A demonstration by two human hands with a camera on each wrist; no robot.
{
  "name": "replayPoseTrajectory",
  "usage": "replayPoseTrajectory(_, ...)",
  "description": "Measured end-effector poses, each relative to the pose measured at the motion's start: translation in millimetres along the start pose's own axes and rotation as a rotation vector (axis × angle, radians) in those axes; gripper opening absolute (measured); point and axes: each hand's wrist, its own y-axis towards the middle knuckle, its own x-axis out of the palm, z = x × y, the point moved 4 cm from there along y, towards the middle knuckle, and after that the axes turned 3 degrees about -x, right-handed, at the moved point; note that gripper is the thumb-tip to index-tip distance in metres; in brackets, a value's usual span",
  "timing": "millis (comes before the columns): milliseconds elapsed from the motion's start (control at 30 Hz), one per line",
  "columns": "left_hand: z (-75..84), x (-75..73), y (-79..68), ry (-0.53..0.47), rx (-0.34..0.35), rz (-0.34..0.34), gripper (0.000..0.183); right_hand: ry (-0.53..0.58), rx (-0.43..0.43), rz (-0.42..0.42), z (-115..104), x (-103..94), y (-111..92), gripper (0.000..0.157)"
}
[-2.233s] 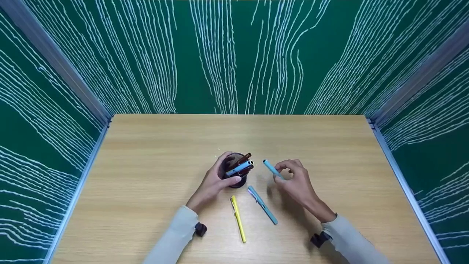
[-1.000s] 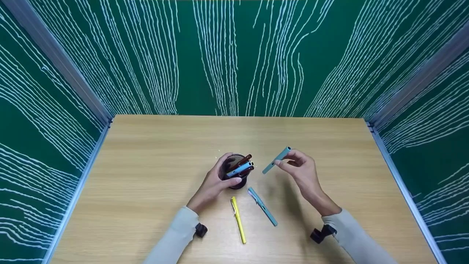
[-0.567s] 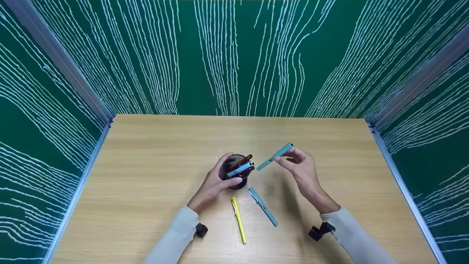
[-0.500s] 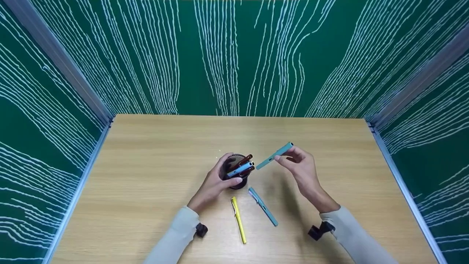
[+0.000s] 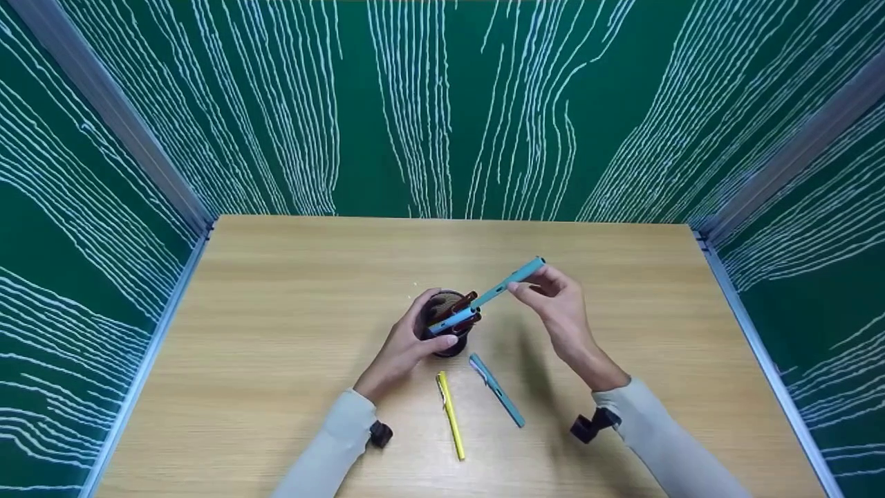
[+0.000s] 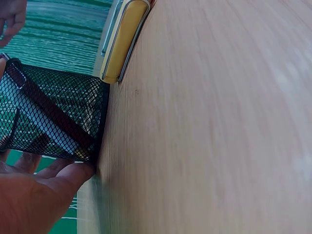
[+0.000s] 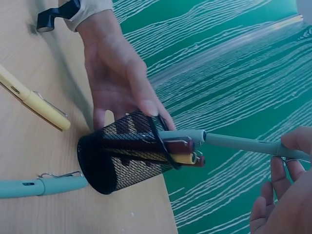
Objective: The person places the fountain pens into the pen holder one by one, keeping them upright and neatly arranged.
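My left hand (image 5: 401, 346) grips a black mesh pen cup (image 7: 129, 170) around its side, thumb near the rim. Inside lean a light blue pen (image 5: 453, 320), dark brown pens (image 5: 464, 301) and a yellow pen, whose end (image 7: 185, 158) shows in the right wrist view. With thumb and fingertips my right hand (image 5: 563, 315) pinches a teal pen (image 5: 508, 282) by its upper part, up and right of the cup. It slants down to the left, and its lower tip overlaps the light blue pen's end at the cup's mouth.
On the wooden table (image 5: 290, 297), in front of the cup, lie a yellow pen (image 5: 450, 415) and another teal pen (image 5: 498, 391). Green panels (image 5: 470, 111) with white wavy lines stand behind and at both sides. Each wrist wears a small black camera (image 5: 380, 434).
My right hand has raised the teal pen, turned it to slant down leftward, and moved it left to the pens in the cup. The left hand and cup stay put.
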Motion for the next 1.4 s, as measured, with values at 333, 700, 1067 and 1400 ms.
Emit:
replayPoseTrajectory(333, 0.9, -0.9, 0.4, 0.016, -0.017, 0.012, 0.089, -0.004, 0.009, -0.015, 8, 17.7, 7, 0.02)
replayPoseTrajectory(700, 2.9, -1.8, -0.8, 0.039, -0.013, 0.009, 0.086, -0.021, -0.003, -0.042, 14, 32.9, 7, 0.018)
replayPoseTrajectory(1067, 0.6, -2.4, 0.2, -0.025, -0.026, 0.014, 0.088, -0.068, -0.022, -0.073, 32, 50.4, 8, 0.012)
replayPoseTrajectory(1400, -0.9, -1.6, 0.1, 0.032, -0.027, 0.025, 0.085, -0.121, 0.001, -0.075, 33, 56.9, 14, 0.013)
